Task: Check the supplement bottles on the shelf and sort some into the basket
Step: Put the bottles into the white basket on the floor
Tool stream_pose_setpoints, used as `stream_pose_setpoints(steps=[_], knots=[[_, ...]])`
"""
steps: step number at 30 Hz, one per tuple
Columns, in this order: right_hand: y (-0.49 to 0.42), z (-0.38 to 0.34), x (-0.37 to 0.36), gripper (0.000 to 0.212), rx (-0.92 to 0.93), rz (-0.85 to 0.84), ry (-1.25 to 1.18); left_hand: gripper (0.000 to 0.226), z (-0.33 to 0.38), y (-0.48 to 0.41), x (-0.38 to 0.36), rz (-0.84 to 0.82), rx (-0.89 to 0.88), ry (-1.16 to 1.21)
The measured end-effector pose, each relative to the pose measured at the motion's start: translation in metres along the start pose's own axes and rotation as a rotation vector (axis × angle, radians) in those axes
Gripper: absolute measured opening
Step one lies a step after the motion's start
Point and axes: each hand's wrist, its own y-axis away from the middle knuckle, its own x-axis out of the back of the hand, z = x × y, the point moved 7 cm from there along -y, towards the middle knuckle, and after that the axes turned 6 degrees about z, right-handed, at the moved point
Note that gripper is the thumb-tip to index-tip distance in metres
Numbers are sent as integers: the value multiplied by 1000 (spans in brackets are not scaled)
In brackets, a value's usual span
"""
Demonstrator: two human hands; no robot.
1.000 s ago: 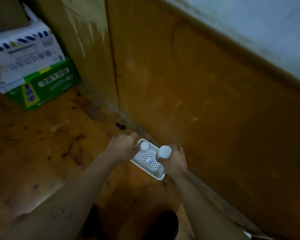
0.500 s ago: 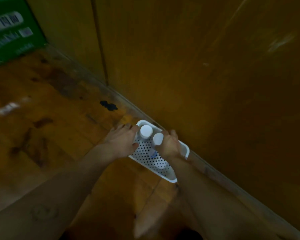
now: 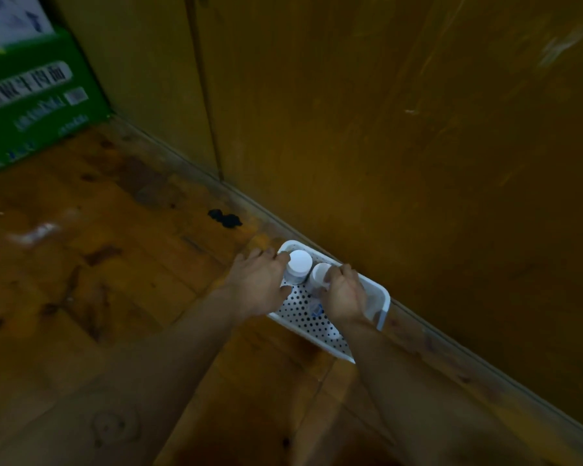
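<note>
Two grips (image 3: 260, 284) (image 3: 345, 294) curled round bottles (image 3: 298, 264) (image 3: 319, 274), in basket (image 3: 381, 297)

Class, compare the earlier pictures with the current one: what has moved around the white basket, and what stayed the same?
The right hand brought its white-capped bottle down and leftward, close beside the left bottle at the far end of the basket. Nothing was newly grasped or released. Unchanged: the left hand grips the left bottle; the basket sits on the floor against the cabinet.

The basket (image 3: 381, 299) is white with black dots, the bottle caps (image 3: 300, 259) white, the box (image 3: 31, 105) green, the floor (image 3: 98, 264) brown.
</note>
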Motion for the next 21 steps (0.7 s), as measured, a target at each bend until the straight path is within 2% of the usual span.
stream_pose_setpoints(steps=[2,5,9,12,14,21], knots=[[2,-2,-1,36,27,-24,65,54,8,5,-6,-1,-1,-21],[2,-5,0,46,45,-33,124,55,10,10,-15,-26,5,-24],[3,-12,21,41,71,59,100,56,2,13,-8,6,10,26],[4,-25,47,39,95,150,40,55,-1,10,11,76,-11,27],[4,-35,68,45,118,191,9,54,-2,7,24,101,-23,27],[16,-71,169,59,187,245,-44,55,-4,11,86,160,-7,78]])
